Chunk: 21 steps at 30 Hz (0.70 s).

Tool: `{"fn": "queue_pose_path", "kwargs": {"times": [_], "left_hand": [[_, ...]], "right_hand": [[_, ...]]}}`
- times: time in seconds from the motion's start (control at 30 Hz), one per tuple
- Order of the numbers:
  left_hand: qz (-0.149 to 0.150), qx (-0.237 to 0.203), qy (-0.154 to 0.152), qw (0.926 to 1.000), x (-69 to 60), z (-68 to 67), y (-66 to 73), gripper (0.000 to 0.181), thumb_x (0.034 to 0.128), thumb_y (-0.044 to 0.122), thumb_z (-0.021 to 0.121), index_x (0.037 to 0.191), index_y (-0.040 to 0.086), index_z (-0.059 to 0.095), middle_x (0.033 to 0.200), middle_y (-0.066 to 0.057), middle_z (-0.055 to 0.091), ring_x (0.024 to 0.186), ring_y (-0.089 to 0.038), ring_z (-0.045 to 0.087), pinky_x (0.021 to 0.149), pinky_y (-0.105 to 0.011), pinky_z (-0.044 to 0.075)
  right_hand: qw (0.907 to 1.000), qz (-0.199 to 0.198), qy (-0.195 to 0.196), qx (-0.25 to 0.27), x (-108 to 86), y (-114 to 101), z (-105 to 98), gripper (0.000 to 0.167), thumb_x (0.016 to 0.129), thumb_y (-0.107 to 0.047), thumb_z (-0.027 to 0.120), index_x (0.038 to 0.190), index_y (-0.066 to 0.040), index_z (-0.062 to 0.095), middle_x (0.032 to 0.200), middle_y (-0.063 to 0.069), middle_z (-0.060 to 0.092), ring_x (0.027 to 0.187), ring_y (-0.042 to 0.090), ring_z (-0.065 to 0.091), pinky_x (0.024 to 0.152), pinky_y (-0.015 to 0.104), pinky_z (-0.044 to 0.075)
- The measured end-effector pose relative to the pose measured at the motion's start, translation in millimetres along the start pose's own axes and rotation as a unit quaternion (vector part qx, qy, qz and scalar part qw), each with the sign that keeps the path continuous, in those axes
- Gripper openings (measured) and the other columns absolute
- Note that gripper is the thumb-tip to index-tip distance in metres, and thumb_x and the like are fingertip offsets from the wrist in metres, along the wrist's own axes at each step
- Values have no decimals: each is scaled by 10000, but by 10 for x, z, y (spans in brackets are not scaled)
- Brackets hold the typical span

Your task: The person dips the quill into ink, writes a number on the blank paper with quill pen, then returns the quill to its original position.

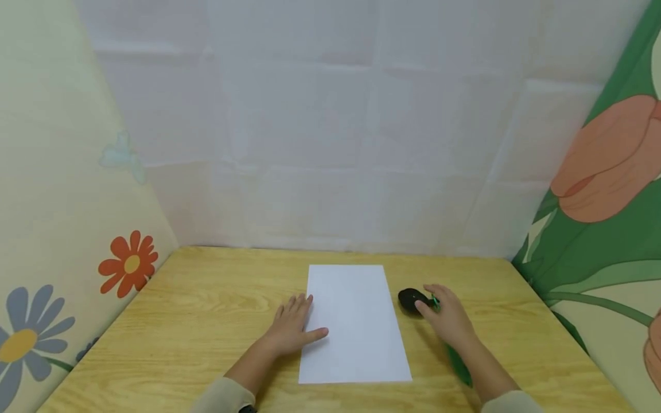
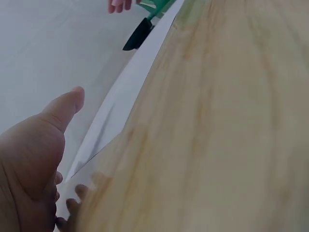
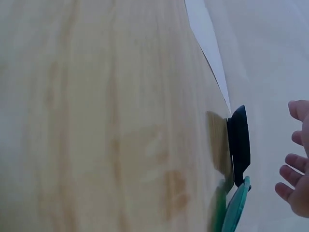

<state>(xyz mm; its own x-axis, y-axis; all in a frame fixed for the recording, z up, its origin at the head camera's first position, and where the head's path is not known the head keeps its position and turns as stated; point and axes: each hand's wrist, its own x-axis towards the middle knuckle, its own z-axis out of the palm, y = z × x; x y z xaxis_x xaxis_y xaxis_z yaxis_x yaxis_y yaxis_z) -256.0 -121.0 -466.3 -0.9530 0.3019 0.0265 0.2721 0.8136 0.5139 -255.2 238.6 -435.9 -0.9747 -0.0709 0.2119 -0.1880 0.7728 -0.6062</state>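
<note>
A white sheet of paper (image 1: 356, 332) lies on the wooden table. My left hand (image 1: 289, 330) is at its left edge, fingers spread and thumb over the sheet. In the left wrist view, the left hand's thumb (image 2: 65, 108) stands out, with the fingertips low by the table. Right of the paper lies a tool with a black rounded head (image 1: 411, 299) and a green handle (image 1: 458, 367). My right hand (image 1: 449, 318) is over that handle, partly covering it. The right wrist view shows the right hand's fingers (image 3: 293, 176) loosely bent and apart from the tool.
The wood-grain table (image 1: 206, 310) reaches back to a white cloth backdrop (image 1: 310, 143). A flowered cloth (image 1: 62, 189) hangs at the left, and a green cloth with large tulips (image 1: 594, 229) hangs at the right.
</note>
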Motion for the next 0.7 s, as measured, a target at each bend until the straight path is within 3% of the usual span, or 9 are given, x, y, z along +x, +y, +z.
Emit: {"fn": "queue_pose_path", "kwargs": {"times": [0.33,0.57,0.7], "left_hand": [[216,322,45,9992,-60,133,-91,1011,829,646,635,1530,11,278,1606,-225,225,1499,-437,143,1204,-620,58],[409,334,-72,9986,-116,78,-46,1009,808,692,623,1501,12,350,1598,-250,223,1491,-465,129,1192,-644,46],[285,383,-137,9988,-121,50,-16,968,816,663,638,1499,33,367,1606,-233,216,1501,-444,117,1202,-627,41]], "right_hand": [[9972,422,-133,602,-67,181,-32,591,991,-389,564,1439,-24,445,1481,251,404,1317,434,435,1073,597,388],[9963,536,-30,671,-55,299,-52,527,983,-277,598,1418,-6,472,1425,268,456,1243,424,487,1022,557,445],[9939,679,-117,865,-52,338,-56,544,986,-300,593,1425,-8,461,1424,261,445,1236,398,475,1012,536,457]]}}
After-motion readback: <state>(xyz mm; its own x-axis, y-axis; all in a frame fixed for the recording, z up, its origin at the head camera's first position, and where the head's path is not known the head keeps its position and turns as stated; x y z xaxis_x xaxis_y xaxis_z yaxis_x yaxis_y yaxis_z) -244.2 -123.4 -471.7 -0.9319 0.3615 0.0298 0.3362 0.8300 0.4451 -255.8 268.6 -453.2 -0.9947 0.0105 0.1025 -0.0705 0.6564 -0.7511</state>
